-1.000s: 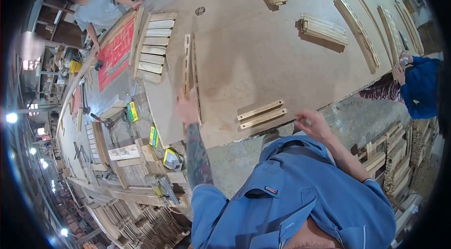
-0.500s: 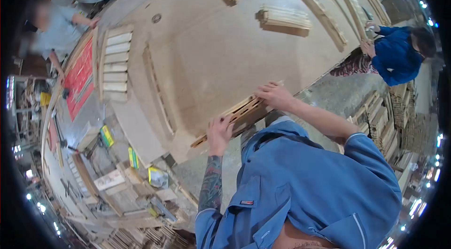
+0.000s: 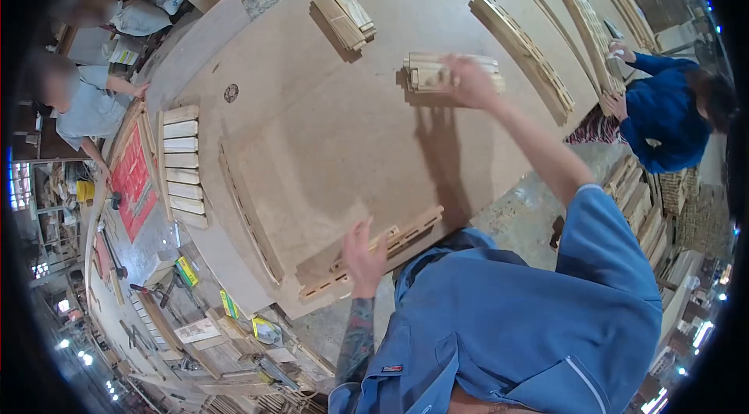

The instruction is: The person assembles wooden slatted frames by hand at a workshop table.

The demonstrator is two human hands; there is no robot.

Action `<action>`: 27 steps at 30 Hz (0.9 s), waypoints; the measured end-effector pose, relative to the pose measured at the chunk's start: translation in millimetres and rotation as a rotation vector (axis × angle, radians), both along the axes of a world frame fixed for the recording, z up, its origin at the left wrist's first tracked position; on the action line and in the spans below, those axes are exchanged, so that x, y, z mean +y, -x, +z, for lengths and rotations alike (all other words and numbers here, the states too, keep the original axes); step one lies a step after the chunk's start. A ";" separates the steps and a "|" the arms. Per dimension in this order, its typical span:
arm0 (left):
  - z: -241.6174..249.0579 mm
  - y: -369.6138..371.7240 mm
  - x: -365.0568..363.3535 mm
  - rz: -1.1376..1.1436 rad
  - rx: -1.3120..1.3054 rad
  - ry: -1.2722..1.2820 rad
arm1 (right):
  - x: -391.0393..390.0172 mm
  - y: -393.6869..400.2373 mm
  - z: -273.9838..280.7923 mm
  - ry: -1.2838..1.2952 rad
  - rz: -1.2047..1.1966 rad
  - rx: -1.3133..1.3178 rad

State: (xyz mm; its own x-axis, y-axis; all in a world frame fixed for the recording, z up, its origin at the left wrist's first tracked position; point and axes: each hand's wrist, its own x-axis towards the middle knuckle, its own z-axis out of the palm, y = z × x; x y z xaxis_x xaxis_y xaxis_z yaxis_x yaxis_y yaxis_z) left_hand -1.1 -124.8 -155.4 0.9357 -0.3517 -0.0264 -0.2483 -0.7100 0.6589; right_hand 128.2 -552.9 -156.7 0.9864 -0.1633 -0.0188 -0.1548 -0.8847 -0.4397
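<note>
My left hand [image 3: 363, 259] is over two slotted wooden rails [image 3: 413, 231] lying at the near edge of the table, its fingers apart and overlapping the rails. Stretched far forward, my right hand [image 3: 473, 83] is over a small stack of pale wooden slats [image 3: 421, 72]. Its fingers look apart, slightly blurred, and its shadow falls on the tabletop [image 3: 312, 125]. To the left of my left hand lies a long, thin slotted strip [image 3: 248, 207].
Another slat bundle [image 3: 342, 14] and a long slotted rail [image 3: 524, 51] lie farther back. A row of slats [image 3: 182, 167] stands at the left, near a red panel [image 3: 134, 180] and one person [image 3: 90, 106]. A person in dark blue [image 3: 663, 113] works at the right edge.
My right hand has left the slotted rails and moved forward to the slat stack. The rails, held together before, now lie apart on the table; my left hand has loosened from them.
</note>
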 end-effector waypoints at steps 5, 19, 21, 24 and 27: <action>-31.3 -39.3 -147.4 0.179 0.572 0.313 | -87.9 -35.2 -48.1 0.053 0.006 0.142; -72.1 -133.8 -75.6 0.744 0.331 0.638 | 249.4 -15.1 -48.3 -0.332 -0.350 0.104; -75.0 -155.1 -49.3 0.753 0.383 0.771 | 255.4 -24.7 -48.4 -0.367 -0.369 0.137; -70.7 -196.1 10.5 0.696 0.481 0.832 | 277.2 -26.9 -40.3 -0.268 -0.356 0.103; -65.4 -208.2 44.2 0.576 0.406 0.479 | 293.6 -26.8 -40.7 -0.195 -0.350 0.122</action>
